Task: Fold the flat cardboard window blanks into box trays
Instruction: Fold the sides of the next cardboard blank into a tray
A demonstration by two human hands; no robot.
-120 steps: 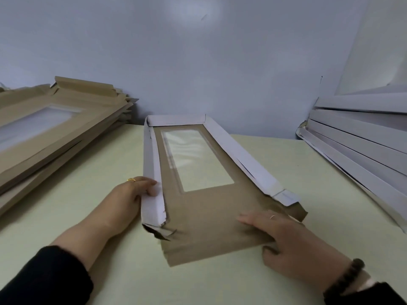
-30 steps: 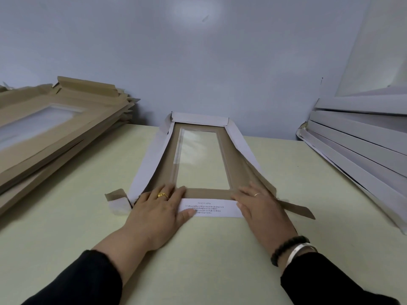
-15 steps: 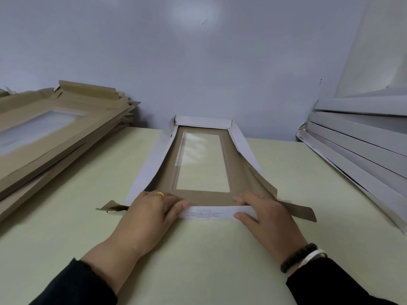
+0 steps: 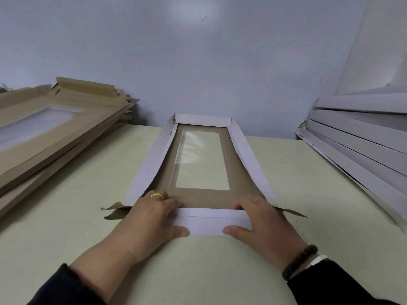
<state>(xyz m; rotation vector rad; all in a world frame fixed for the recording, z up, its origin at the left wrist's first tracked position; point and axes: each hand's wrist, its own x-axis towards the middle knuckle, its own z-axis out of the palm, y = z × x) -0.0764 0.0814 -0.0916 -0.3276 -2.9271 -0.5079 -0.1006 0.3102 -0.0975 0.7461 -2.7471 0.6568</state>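
- Half a second back my thumbs lay low on the near flap [image 4: 209, 222]; now that flap stands up as a white wall and both my hands have closed round its ends.
- My left hand [image 4: 152, 219] grips the flap's left end, fingers curled over the top edge onto the brown floor inside, thumb pressed on the white outer face.
- My right hand [image 4: 262, 221] does the same on the right end: fingers over the top, thumb on the outside.
- So neither hand is spread wide; each pinches the flap between thumb and fingers.
- Between my hands lies the blank [image 4: 202, 197], lengthwise away from me on the table [image 4: 92, 190], in the middle, its far end close to the wall [image 4: 198, 62].
- Its clear window [image 4: 202, 160] sits in the brown floor; the white side walls and far wall are raised but lean outward.
- Brown corner tabs stick out flat on the table past both of my hands, one at the left [image 4: 114, 211] and one at the right [image 4: 293, 212].
- A stack of brown flat blanks [image 4: 55, 128] lies at the left, well apart from the one I hold.
- A white stack [image 4: 361, 146] sits at the right edge of the table; whether these are folded trays I cannot tell.
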